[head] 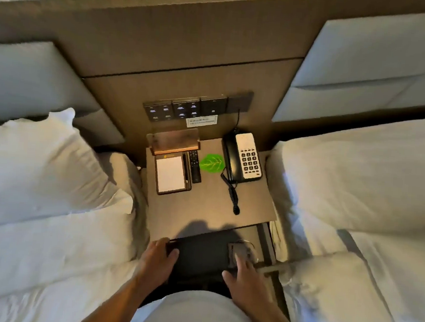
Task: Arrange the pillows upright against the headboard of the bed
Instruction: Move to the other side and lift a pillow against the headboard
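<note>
I stand between two beds, facing a nightstand (210,211). A white pillow (40,164) lies flat on the left bed below its grey padded headboard (31,77). Another white pillow (363,179) lies flat on the right bed below the right headboard (379,62). My left hand (158,260) hangs in front of the nightstand's near edge, fingers apart, holding nothing. My right hand (245,276) is beside it, fingers spread over a dark shelf below, also holding nothing. Neither hand touches a pillow.
On the nightstand sit a notepad in a holder (171,174), a remote (195,166), a green leaf card (211,163) and a corded phone (243,158). A switch panel (185,110) is on the wall behind. White duvets (48,262) cover both beds.
</note>
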